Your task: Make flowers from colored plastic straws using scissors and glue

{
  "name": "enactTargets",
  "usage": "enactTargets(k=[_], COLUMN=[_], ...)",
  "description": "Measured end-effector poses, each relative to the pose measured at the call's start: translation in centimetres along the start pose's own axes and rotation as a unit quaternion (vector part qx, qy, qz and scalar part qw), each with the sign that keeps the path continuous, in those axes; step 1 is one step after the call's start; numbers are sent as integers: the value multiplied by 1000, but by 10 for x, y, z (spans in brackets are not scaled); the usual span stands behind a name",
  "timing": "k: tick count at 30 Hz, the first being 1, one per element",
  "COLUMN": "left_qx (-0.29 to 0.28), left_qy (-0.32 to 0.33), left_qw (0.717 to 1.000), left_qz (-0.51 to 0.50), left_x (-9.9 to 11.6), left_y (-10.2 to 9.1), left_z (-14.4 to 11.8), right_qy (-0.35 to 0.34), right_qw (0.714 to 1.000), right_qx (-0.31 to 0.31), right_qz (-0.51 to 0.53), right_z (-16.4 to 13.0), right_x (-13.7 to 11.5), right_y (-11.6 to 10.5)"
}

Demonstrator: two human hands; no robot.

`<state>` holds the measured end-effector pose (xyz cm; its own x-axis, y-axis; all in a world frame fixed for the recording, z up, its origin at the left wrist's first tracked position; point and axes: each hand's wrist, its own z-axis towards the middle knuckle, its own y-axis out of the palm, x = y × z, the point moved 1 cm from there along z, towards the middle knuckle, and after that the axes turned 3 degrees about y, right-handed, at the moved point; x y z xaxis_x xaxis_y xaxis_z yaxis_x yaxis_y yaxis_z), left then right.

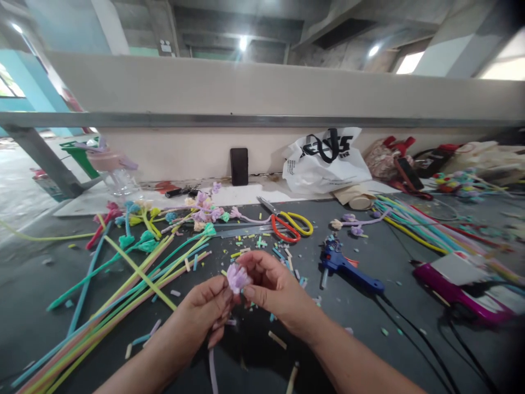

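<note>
Long pipe cleaners (123, 284) fan across the left of the dark table (410, 262). At centre, the left hand (207, 306) and right hand (273, 287) pinch 1 lilac pipe-cleaner flower (238, 277) between fingertips, its stem (212, 369) trailing down toward the person, both hands equally close. To the right lie yellow-and-red scissors (289, 224) and a blue glue gun (348, 268).

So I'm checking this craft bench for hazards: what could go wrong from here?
The glue gun lies close to the right hand, its cord trailing toward the person; an elbow could snag it, and it may be hot. The scissors lie partly open just beyond the hands. Both hands pinch the small purple flower; the left hand could crush its petals.
</note>
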<state>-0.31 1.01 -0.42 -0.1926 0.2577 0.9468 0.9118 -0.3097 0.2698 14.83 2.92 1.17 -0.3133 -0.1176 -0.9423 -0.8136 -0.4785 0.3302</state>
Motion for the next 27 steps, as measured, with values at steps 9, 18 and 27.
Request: enactTargets(k=[9, 18, 27], left_qx=[-16, -96, -23], left_qy=[-3, -22, 43], left_qw=[1000, 992, 997], left_qz=[-7, -76, 60], left_x=[-2, -9, -4], left_y=[-12, -18, -17], left_z=[1, 3, 8], right_qy=[-69, -178, -229], right_qw=[997, 936, 869], right_qx=[26, 81, 49], right_qz=[4, -294, -436], right_z=[-3, -13, -12], right_x=[0, -21, -18], right_y=[-3, 3, 6])
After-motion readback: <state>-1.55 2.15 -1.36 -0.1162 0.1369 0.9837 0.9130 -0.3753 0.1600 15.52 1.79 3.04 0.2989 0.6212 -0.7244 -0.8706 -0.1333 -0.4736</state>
